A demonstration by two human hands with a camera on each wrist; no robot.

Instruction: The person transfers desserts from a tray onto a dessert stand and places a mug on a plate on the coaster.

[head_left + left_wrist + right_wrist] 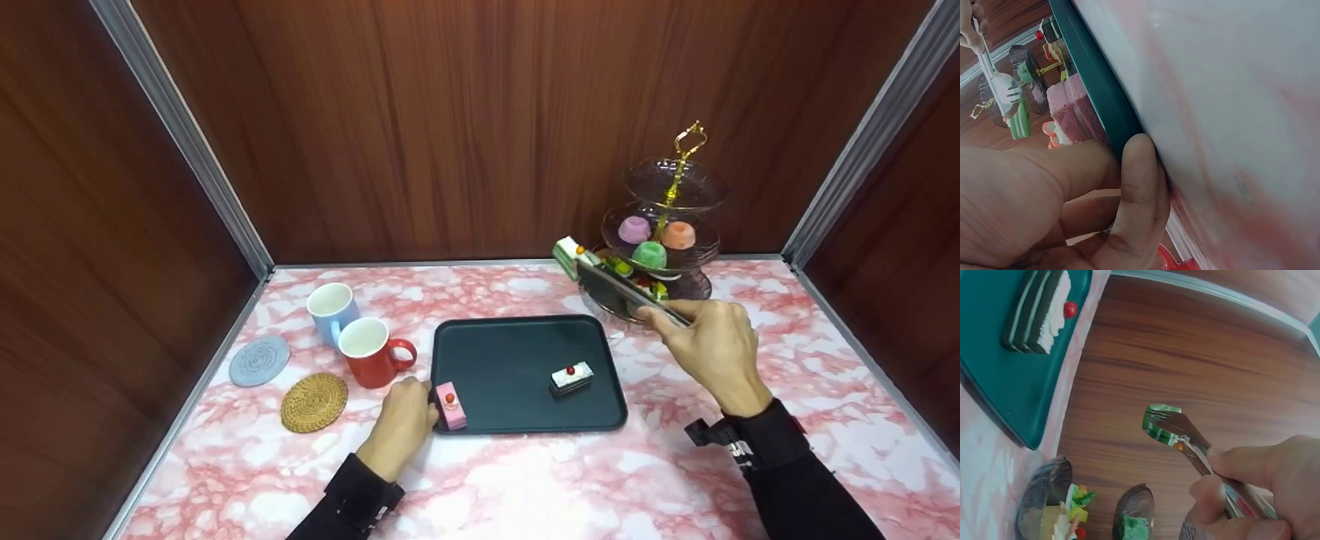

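Observation:
My right hand (716,352) grips a pair of metal serving tongs (626,289), one arm of which ends in fork tines in the right wrist view. Between the tong tips is a green-and-white layered cake slice (568,257), lifted in front of the tiered stand (664,259). My left hand (406,420) pinches the left rim of a dark green tray (517,349) between thumb and fingers. On that tray, a pink cake slice (451,406) lies close to the left hand, and a chocolate-and-cream slice (571,379) sits toward the right.
Purple (634,229), orange (679,235) and green small cakes (649,255) rest on the stand's middle tier. Left of the tray stand a red mug (373,360) and a light blue mug (331,309). Near them lie a grey coaster (259,361) and a woven coaster (314,403).

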